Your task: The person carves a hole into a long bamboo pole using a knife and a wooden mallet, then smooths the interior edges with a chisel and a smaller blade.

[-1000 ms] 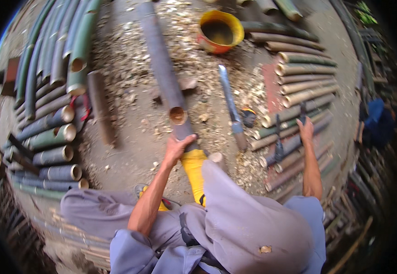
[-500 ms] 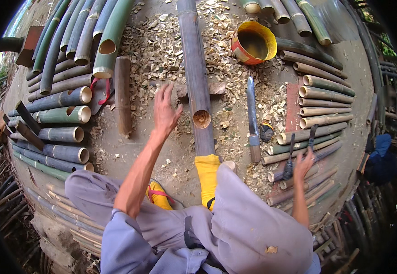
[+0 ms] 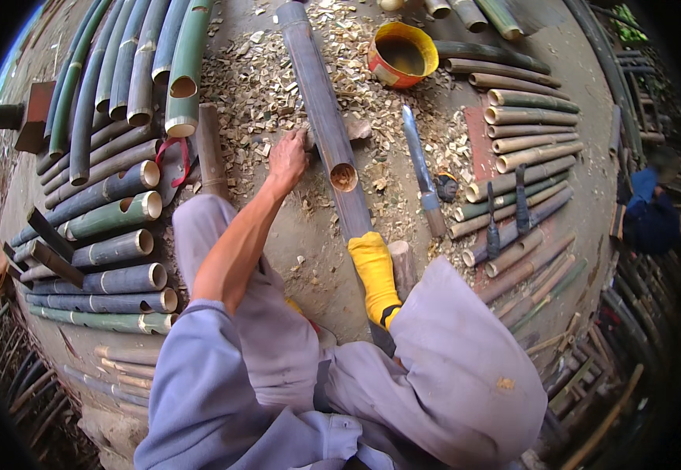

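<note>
My left hand (image 3: 289,160) reaches forward, its fingers curled on the left end of a rough wooden block (image 3: 360,128) lying under a dark bamboo pole (image 3: 309,74). The fingertips are partly hidden. A round hole (image 3: 344,178) is cut in the upper side of the pole. My foot in a yellow sock (image 3: 375,270) presses on the pole's near part. My right hand is out of view. To the right of the pole lies a long-bladed knife (image 3: 416,153), with a black-and-yellow tape measure (image 3: 446,186) beside its handle.
Wood chips (image 3: 258,74) cover the ground around the pole. Cut bamboo lengths (image 3: 113,278) lie in rows on both sides. Two dark-handled tools (image 3: 521,200) rest on the right row. A yellow-and-red bucket (image 3: 403,55) stands far right of the pole. A short stump (image 3: 402,266) sits by my foot.
My left hand has gone from open above the ground to curled on the block. My right hand has left the dark-handled tools and the view. The pole now appears slanted.
</note>
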`<state>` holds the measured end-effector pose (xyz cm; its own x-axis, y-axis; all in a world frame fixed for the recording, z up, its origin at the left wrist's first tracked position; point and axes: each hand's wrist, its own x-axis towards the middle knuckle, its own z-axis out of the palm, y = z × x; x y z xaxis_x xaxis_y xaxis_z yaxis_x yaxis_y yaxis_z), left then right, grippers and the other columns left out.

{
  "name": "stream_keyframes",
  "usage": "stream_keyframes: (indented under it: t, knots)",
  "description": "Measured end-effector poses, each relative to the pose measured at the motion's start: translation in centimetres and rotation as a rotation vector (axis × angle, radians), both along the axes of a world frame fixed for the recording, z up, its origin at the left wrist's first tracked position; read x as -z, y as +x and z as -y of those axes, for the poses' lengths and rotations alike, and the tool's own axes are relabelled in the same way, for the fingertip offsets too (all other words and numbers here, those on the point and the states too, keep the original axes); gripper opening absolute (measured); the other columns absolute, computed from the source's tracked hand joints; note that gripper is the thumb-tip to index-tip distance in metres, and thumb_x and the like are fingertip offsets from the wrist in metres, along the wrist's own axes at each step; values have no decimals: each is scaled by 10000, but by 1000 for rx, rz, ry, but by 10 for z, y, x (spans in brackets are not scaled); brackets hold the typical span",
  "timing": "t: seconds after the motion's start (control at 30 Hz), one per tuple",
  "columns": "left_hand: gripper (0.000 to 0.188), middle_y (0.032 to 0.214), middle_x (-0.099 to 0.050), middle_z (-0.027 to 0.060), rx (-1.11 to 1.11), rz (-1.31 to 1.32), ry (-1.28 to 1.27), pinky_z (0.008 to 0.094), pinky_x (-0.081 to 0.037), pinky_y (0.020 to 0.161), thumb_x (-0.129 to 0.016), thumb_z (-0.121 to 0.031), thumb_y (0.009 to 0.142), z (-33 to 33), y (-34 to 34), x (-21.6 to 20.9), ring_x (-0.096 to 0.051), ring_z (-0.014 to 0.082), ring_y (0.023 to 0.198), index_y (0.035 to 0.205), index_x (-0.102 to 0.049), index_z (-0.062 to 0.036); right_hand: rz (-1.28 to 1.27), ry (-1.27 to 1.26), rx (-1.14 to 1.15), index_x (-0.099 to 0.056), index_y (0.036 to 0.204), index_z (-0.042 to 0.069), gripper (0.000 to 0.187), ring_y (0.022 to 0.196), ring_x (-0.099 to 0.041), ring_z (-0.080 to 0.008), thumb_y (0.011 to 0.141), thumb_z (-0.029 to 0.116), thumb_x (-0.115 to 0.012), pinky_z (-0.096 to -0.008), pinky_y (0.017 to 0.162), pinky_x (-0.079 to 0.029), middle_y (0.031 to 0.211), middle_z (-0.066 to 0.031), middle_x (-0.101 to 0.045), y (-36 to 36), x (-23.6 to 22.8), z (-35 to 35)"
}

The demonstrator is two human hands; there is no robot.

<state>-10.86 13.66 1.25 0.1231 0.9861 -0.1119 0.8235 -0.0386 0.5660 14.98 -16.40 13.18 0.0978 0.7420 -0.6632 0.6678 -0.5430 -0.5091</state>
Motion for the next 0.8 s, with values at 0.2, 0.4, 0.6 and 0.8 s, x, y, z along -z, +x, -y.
stream_keyframes:
  t: [0.2,0.4,0.6,0.8]
  knots:
    - [158,979,-608,208,-4,-36,-14,478,-498,789,-522,-33,781,-12,-2,3,-602,399,939,930,-559,4,48,85,22,-473,1249,-22,520,1090,-514,-402,795,156,-655,-458,968,-391,1151,-253,-541,-23,-5,-4]
    - [190,966,-610,215,69,-32,21,471,-506,784,-509,-15,778,-15,-8,12,-610,405,914,957,-568,1,85,124,34,-458,1260,-16,559,1090,-523,-404,775,161,-673,-459,957,-402,1158,-256,-545,-34,0,-11]
    - [275,970,-613,210,80,-8,16,460,-508,779,-507,-15,781,-10,-15,13,-616,393,909,1046,-582,-20,113,141,26,-443,1271,-11,599,1091,-531,-406,756,165,-691,-461,946,-414,1165,-258,-549,-43,4,-9]
    - [344,1020,-611,216,86,110,81,463,-501,808,-566,8,741,-3,-19,12,-600,404,950,1084,-572,-18,164,119,-22,-429,1283,-5,640,1091,-540,-407,736,170,-710,-463,935,-425,1172,-261,-552,-41,1,26]
